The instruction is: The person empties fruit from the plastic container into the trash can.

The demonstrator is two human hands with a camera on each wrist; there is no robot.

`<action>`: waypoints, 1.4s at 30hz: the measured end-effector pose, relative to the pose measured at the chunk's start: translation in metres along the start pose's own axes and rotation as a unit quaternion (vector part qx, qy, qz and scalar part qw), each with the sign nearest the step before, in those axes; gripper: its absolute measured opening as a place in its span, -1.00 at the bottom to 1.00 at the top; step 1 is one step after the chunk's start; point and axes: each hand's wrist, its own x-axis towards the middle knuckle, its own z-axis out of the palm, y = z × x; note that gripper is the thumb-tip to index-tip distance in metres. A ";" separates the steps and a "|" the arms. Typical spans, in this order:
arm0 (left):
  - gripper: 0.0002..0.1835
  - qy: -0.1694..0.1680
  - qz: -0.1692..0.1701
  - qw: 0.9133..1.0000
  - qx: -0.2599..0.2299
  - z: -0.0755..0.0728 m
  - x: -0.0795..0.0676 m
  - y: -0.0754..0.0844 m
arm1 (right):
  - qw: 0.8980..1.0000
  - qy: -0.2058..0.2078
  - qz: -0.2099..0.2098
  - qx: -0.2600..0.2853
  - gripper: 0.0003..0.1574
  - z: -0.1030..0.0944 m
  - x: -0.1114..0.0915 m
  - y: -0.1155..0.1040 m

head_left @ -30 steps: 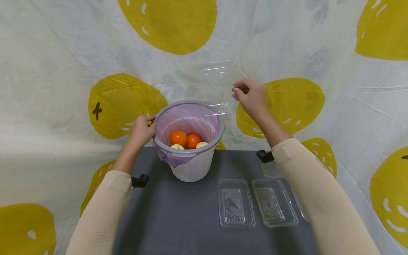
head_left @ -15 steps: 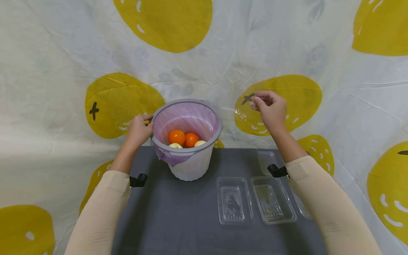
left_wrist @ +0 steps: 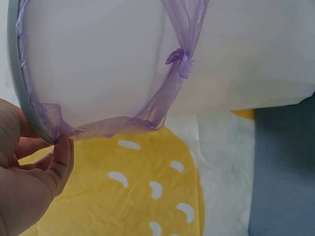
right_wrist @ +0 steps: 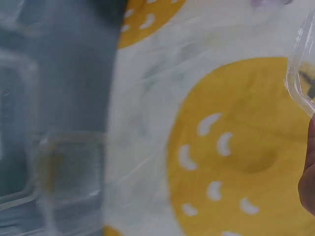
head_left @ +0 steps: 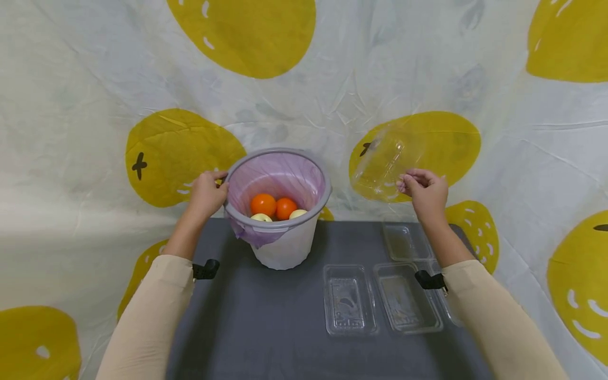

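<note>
My left hand (head_left: 207,194) grips the grey rim of a white trash bin (head_left: 285,250), thumb and fingers on either side of it. A purple bag (left_wrist: 172,93) lines the bin and folds over the rim. Inside lie two orange-red round fruits (head_left: 263,205) and pale yellowish ones (head_left: 297,214), partly hidden by the front rim. To the right, my right hand (head_left: 427,192) pinches the edge of a clear plastic container (head_left: 387,158), held tilted in the air above the table's far edge. Only a corner of that container and part of the hand show in the right wrist view.
On the dark grey table (head_left: 275,327), clear containers stand at the right: one nearer the bin (head_left: 350,303), one beside it (head_left: 406,303) and another behind (head_left: 404,243). A further one (head_left: 451,309) is partly under my right forearm. A lemon-patterned cloth (head_left: 294,105) hangs behind.
My right hand has moved right and down, away from above the bin, carrying the clear container with it. The left hand keeps its grip on the rim.
</note>
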 end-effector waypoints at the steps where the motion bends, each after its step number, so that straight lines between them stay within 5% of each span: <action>1: -0.55 0.001 0.001 1.000 0.001 0.000 0.000 0.000 | 1.000 0.000 0.013 -0.002 -0.78 -0.003 -0.003 0.003; 4: -0.55 -0.001 0.001 1.000 0.001 -0.002 -0.002 0.000 | 0.999 -0.004 0.045 -0.027 -0.86 -0.009 -0.012 0.016; 8: -0.54 -0.011 -0.008 1.000 -0.001 -0.004 -0.004 -0.001 | 0.994 -0.016 0.067 -0.090 -0.74 -0.015 -0.016 0.052; 14: -0.55 0.004 0.001 1.000 0.009 -0.006 -0.004 -0.002 | 0.972 -0.036 0.068 -0.221 -0.64 -0.014 -0.023 0.106; 21: -0.53 -0.009 -0.010 1.000 0.006 -0.008 -0.006 0.001 | 0.949 -0.082 0.079 -0.295 -0.69 -0.008 -0.033 0.144; 29: -0.55 0.003 -0.001 1.000 0.007 -0.004 -0.006 0.001 | 0.926 -0.123 0.120 -0.337 -0.67 -0.004 -0.036 0.166; 36: -0.55 0.005 -0.001 1.000 0.004 -0.002 -0.006 0.001 | 0.891 -0.134 0.124 -0.416 -0.76 -0.001 -0.038 0.173; 42: -0.54 -0.001 -0.003 1.000 0.003 0.000 -0.006 0.003 | 0.886 -0.144 0.140 -0.418 -0.79 0.002 -0.040 0.173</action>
